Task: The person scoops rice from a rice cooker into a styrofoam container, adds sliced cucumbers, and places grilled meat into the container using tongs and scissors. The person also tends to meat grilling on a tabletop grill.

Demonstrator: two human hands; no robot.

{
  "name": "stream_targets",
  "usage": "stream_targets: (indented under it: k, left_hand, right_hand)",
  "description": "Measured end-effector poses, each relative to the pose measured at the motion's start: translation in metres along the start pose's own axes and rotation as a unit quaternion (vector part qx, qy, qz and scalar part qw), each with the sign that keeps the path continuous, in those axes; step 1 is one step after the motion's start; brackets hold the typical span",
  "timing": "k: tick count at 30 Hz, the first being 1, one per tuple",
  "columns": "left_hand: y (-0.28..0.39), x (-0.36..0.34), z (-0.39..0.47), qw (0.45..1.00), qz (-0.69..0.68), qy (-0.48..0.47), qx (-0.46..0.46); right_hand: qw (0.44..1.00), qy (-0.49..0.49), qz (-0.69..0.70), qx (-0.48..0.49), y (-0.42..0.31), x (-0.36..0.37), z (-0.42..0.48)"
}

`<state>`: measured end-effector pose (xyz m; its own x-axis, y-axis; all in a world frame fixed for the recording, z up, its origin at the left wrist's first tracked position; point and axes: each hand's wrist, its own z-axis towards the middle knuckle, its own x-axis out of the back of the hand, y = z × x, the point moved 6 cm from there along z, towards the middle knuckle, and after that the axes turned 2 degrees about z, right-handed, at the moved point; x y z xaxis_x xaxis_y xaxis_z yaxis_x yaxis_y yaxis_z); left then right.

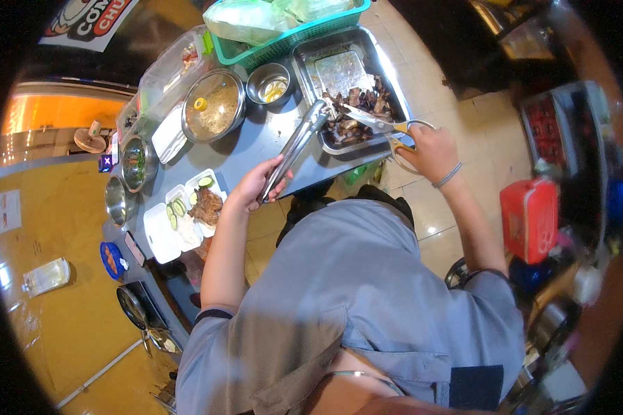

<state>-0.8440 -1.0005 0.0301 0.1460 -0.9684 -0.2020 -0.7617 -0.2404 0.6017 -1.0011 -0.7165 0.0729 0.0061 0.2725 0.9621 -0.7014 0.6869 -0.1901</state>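
Observation:
My left hand (259,181) is closed around metal tongs (297,146), whose tips reach the near left side of a stainless steel tray (337,150). In my right hand (434,150) is a pair of scissors (376,123) with yellow-lined handles, its blades pointing left over the tray. Browned pieces of grilled meat (361,116) lie heaped in the tray's near right part. Tong tips and scissor blades meet over the left edge of the heap; what lies between them is too small to tell.
Left of the tray stand a metal bowl (270,70) and a lidded pot (228,124). Behind is a turquoise basket (290,41) holding plastic bags. An open foam box (161,236) with meat, rice and cucumber sits near my left forearm. A red jerrycan (529,220) stands at right.

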Motion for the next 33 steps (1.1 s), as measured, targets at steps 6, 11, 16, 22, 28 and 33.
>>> stream_targets:
  k: [6,11,16,22,28,33]
  left_hand:
    - [0.011,-0.003,0.021,0.996,0.075,-0.017,-0.036]
    - [0.024,-0.003,0.019,0.980,0.079,-0.041,-0.176]
    - [0.031,-0.016,0.011,0.972,0.095,-0.035,-0.213]
    - [0.026,-0.023,0.007,0.971,0.109,-0.045,-0.207]
    - [0.026,-0.014,0.001,0.971,0.106,-0.038,-0.213]
    - [0.022,-0.005,0.003,0.975,0.116,-0.089,-0.168]
  right_hand:
    - [0.996,0.019,-0.063,0.052,-0.005,0.014,-0.004]
    - [0.986,-0.087,0.082,-0.113,-0.004,0.020,-0.019]
    - [0.767,-0.174,0.571,-0.235,-0.037,-0.055,-0.060]
    - [0.636,-0.156,0.709,-0.260,-0.069,-0.067,-0.048]
    - [0.657,-0.169,0.664,-0.316,-0.073,-0.053,-0.045]
    - [0.640,-0.130,0.718,-0.242,-0.067,-0.072,-0.039]
